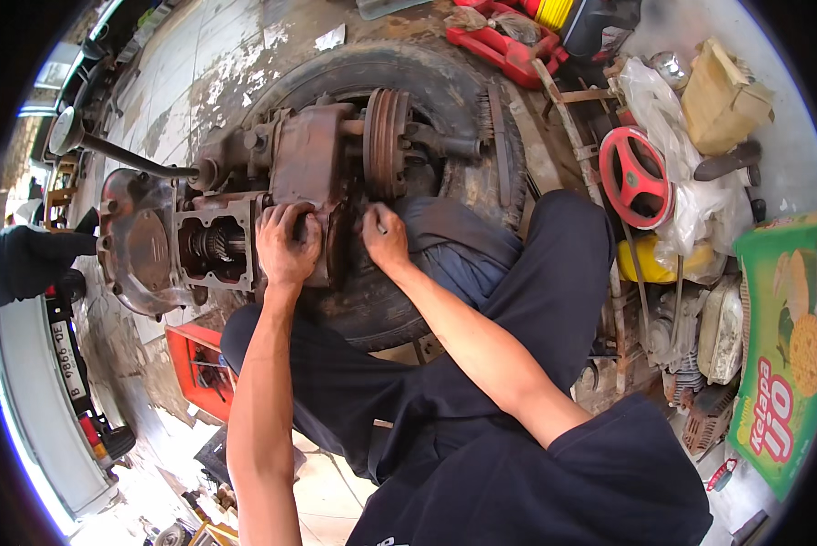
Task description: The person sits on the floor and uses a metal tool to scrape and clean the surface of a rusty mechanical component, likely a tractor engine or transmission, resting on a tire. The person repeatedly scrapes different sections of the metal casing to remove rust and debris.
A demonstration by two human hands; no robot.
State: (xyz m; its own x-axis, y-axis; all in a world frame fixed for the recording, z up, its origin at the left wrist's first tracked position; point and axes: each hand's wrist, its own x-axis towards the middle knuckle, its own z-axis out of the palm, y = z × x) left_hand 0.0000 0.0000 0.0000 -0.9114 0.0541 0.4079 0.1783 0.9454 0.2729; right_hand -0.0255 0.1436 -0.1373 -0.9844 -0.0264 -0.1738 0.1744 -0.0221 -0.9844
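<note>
1. On a flat-lying tyre (372, 320), between the bent knees: a rusty gearbox (310, 150), lengthwise from left to right.
2. At its middle, left hand (286, 241) with fingers curled onto the casing edge beside the opening; cannot tell whether truly gripping or only resting.
3. Just right of the end flange (337, 238), right hand (386, 237) with fingers bent inward, neither spread nor flat; cannot tell whether pinching anything.
4. Looks partway through, judging by the casing: top opening uncovered, gears (216, 244) bare inside, gasket face exposed. Grooved pulley (386, 141) and long bent lever (140, 162) in place. Seems to remain unclosed at the top; cannot tell whether coming apart or going together.
5. Around: red toolbox (204, 364) near the left knee; to the right, a metal frame (609, 246), red three-spoke wheel (636, 177), clear plastic bag (700, 209) and green packet (781, 355).
6. In the way: blue-grey cloth (458, 268) bunched close beside the right hand, pulley crowding from above, lever jutting out over the left end.
</note>
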